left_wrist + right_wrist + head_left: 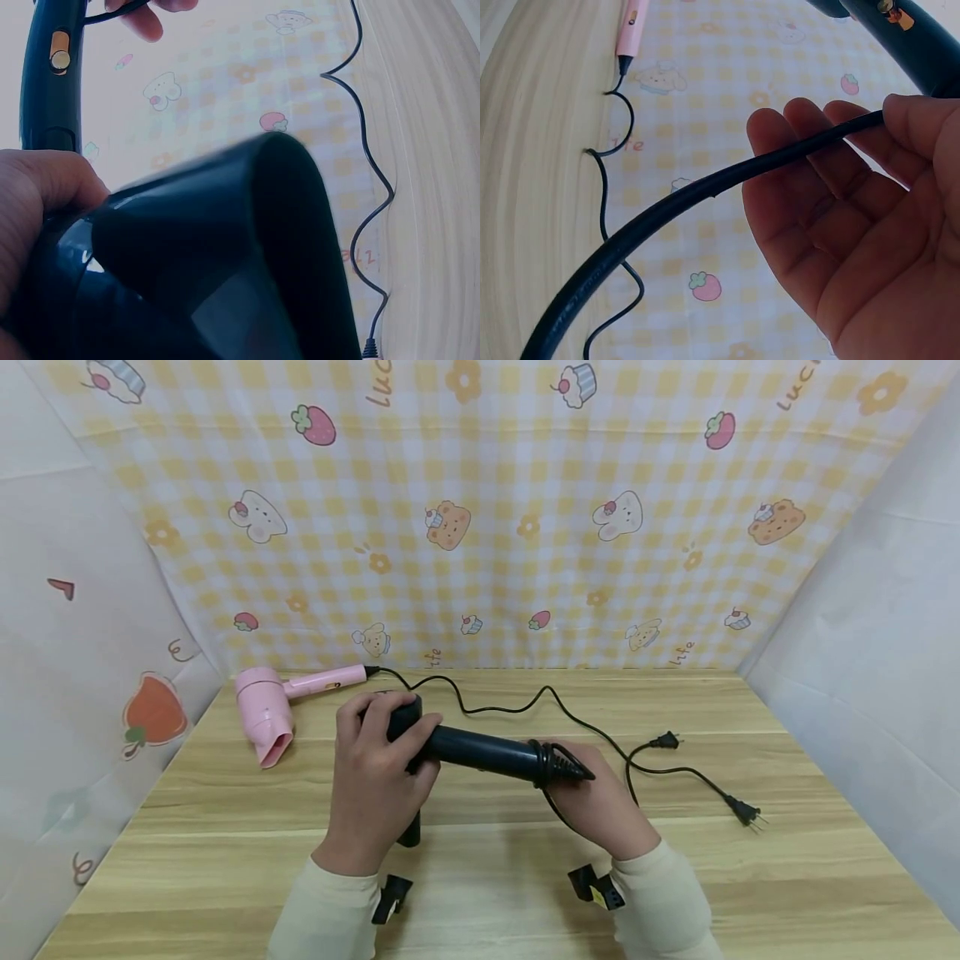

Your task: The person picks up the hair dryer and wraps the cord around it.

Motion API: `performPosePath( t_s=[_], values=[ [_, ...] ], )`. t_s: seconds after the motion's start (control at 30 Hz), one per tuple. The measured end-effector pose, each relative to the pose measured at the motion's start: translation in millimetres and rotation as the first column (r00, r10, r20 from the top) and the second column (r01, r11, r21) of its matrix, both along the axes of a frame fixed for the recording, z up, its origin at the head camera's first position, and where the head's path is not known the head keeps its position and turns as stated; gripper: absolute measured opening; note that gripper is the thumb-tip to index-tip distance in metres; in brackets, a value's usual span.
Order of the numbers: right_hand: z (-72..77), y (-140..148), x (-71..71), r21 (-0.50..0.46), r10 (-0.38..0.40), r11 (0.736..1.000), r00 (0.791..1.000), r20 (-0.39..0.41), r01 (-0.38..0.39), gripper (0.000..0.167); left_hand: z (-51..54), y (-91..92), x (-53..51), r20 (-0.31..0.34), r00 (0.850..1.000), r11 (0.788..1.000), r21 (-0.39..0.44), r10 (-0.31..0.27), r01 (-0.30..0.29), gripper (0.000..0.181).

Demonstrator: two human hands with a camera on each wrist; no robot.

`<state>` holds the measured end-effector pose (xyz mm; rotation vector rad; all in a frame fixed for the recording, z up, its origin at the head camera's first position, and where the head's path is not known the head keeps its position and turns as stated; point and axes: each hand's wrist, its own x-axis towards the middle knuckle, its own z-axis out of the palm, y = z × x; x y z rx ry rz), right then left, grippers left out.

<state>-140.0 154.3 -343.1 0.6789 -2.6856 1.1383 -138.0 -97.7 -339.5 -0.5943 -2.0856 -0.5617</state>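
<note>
A dark blue hair dryer (480, 753) is held above the table, its handle pointing right. My left hand (378, 777) grips it round the body, where body and handle meet. The flared nozzle (202, 225) looms large in the left wrist view. At the handle's far end, the black cord (727, 176) loops round the handle's tip. My right hand (855, 225) is there, palm showing, with the cord lying across its fingers and the thumb pressing it by the handle end. From the head view, the handle end partly hides the right fingers.
A pink hair dryer (262, 714) lies at the back left of the wooden table (480, 877). Its thin black cord (495, 710) runs wavily rightward along the back. Two black plugs, an upper plug (666, 741) and a lower plug (745, 812), lie on the right. A checked cloth (480, 577) hangs behind.
</note>
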Motion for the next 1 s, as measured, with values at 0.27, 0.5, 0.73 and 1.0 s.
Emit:
performPosePath(
  t_s=[0.27,0.5,0.73,1.0],
  values=[
    [2.4,-2.8,2.6,-0.002,-0.028,1.000,0.997,0.068,0.029,0.014,-1.0,0.1,-0.3,-0.004,1.000,1.000,0.010,0.013,-0.013,0.029],
    [4.7,-3.1,3.5,-0.005,-0.073,0.997,0.993,0.091,0.074,0.022,-0.3,-0.3,0.1,-0.002,1.000,0.999,0.015,0.029,-0.029,0.030],
    [4.7,-2.7,3.5,0.025,-0.136,0.991,0.990,0.048,0.135,0.022,0.6,-0.5,0.6,0.002,0.999,0.999,0.018,0.045,-0.045,0.029],
    [3.1,-4.3,1.4,-0.001,-0.150,0.989,0.988,0.031,0.150,0.025,0.6,0.8,2.4,0.010,0.999,0.999,0.011,0.049,-0.049,0.030]
  ],
)
